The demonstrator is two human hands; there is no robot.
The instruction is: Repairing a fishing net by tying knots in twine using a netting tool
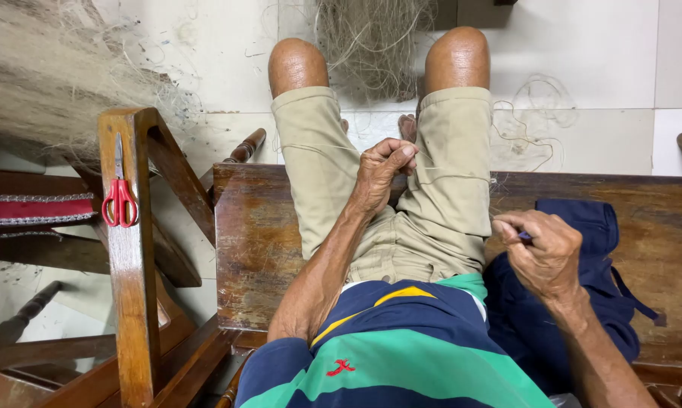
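— What are the hands doing?

— The left hand [382,172] is pinched shut on a thin pale fibre strand [432,168] above the lap. The right hand [541,253], grip closed, pinches something small and dark I cannot identify, just above the blue cloth [583,227].

— And around them?

— A wooden counter [258,242] under the person, red scissors [120,198] hanging on a wooden post [129,302], loose fibre [371,45] on the floor.
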